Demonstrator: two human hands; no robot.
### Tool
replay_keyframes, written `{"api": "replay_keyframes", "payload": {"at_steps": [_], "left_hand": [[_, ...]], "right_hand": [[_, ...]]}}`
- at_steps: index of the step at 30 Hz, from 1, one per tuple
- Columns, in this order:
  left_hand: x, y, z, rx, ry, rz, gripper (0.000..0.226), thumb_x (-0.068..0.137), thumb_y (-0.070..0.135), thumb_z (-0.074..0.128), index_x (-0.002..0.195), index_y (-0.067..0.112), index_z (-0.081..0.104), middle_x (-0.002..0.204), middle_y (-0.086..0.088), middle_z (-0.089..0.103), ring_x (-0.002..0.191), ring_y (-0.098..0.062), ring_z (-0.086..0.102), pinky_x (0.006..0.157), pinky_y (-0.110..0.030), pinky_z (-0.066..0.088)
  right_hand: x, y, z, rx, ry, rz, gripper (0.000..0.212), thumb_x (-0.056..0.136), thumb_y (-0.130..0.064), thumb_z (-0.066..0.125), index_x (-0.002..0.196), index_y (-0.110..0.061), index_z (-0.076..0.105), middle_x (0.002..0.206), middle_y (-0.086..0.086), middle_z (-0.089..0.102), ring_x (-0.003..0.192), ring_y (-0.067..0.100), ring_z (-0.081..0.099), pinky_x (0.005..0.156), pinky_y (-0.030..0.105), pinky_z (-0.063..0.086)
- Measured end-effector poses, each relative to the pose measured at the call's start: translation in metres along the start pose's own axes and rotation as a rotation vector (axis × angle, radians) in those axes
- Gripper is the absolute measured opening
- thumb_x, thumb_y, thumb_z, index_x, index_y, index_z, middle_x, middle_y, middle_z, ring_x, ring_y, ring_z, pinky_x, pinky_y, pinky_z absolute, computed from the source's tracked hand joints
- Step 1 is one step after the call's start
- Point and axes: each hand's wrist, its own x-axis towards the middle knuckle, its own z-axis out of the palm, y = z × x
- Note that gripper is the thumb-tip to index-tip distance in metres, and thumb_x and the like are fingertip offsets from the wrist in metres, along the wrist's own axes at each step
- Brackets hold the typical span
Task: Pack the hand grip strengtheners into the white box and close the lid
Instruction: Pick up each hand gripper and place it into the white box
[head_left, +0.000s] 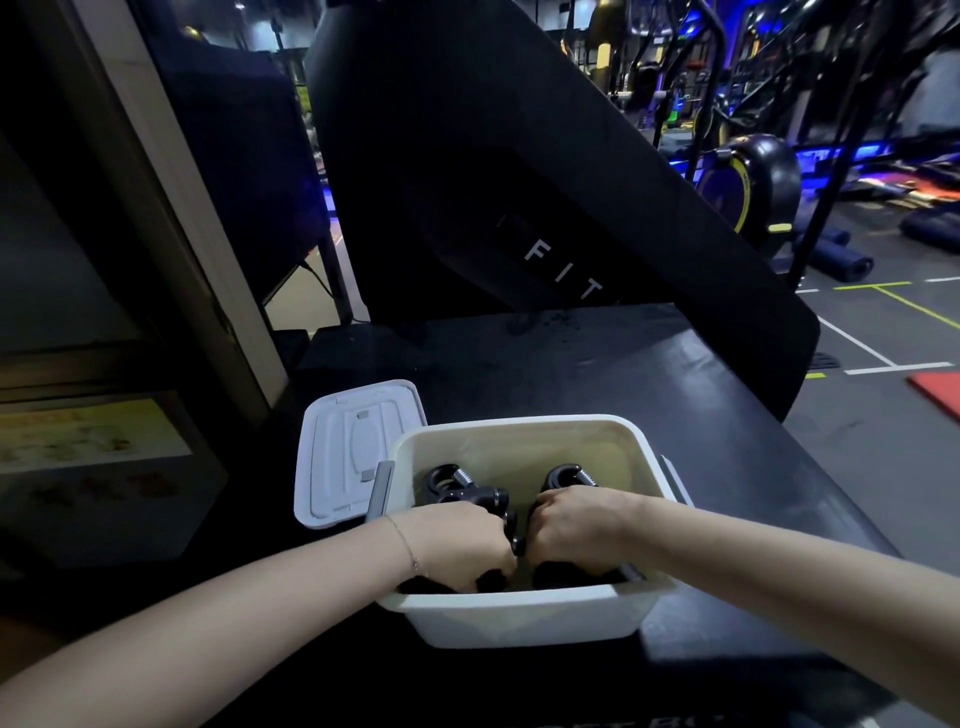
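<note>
The white box (524, 618) stands open on a black surface, close in front of me. Both my hands are inside it. My left hand (457, 545) is closed around the handles of a black hand grip strengthener (457, 486), whose coil spring shows at the far end. Beside it, my right hand (571, 525) grips a second black strengthener (569, 475) the same way. The two hands nearly touch in the middle of the box. The white lid (348, 452) lies flat on the surface to the left of the box, partly behind its corner.
The black surface (623, 374) stretches away behind and to the right of the box. A large black machine panel (519, 182) lettered "FIT" rises just beyond it. A pillar (171, 223) stands to the left; gym equipment and marked floor lie at the right.
</note>
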Motion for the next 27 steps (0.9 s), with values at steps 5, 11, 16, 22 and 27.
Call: {"api": "replay_keyframes", "payload": {"at_steps": [5,11,16,22,27], "left_hand": [[-0.014,-0.009,0.0,-0.15,0.112,0.006,0.031,0.076,0.022,0.062,0.106,0.015,0.065,0.105,-0.008,0.066,0.102,-0.029,0.059,0.077,-0.039,0.05],[-0.027,-0.018,0.004,-0.067,0.113,-0.026,0.031,0.082,0.023,0.064,0.112,0.015,0.065,0.108,-0.007,0.069,0.106,-0.029,0.06,0.079,-0.042,0.051],[-0.027,-0.004,0.005,0.007,0.183,0.039,0.03,0.08,0.012,0.058,0.11,0.017,0.063,0.101,-0.008,0.069,0.1,-0.031,0.062,0.069,-0.038,0.051],[-0.031,-0.004,0.01,-0.205,0.187,0.0,0.039,0.082,0.01,0.059,0.12,0.016,0.063,0.115,-0.009,0.067,0.114,-0.028,0.056,0.09,-0.042,0.047],[-0.048,-0.009,-0.002,-0.575,0.294,-0.125,0.046,0.08,0.017,0.068,0.125,0.021,0.061,0.123,0.001,0.065,0.117,-0.011,0.057,0.099,-0.026,0.042]], "right_hand": [[-0.011,0.006,-0.013,0.15,-0.015,0.066,0.051,0.068,-0.007,0.056,0.115,-0.026,0.06,0.111,0.004,0.067,0.105,0.029,0.06,0.09,0.044,0.048],[-0.03,0.019,-0.03,0.331,0.003,0.276,0.069,0.064,-0.006,0.055,0.122,-0.044,0.052,0.115,-0.002,0.065,0.1,0.028,0.061,0.078,0.041,0.054],[-0.039,0.018,-0.035,0.383,0.014,0.347,0.063,0.069,-0.01,0.057,0.123,-0.042,0.054,0.118,-0.002,0.064,0.103,0.027,0.058,0.085,0.04,0.051],[-0.042,0.016,-0.024,0.524,0.081,0.415,0.056,0.071,-0.014,0.049,0.119,-0.041,0.055,0.115,-0.003,0.065,0.102,0.025,0.059,0.085,0.04,0.051],[-0.038,0.018,-0.022,0.493,0.318,0.476,0.037,0.085,-0.013,0.047,0.116,-0.029,0.06,0.115,-0.003,0.066,0.102,0.024,0.06,0.085,0.036,0.048]]}}
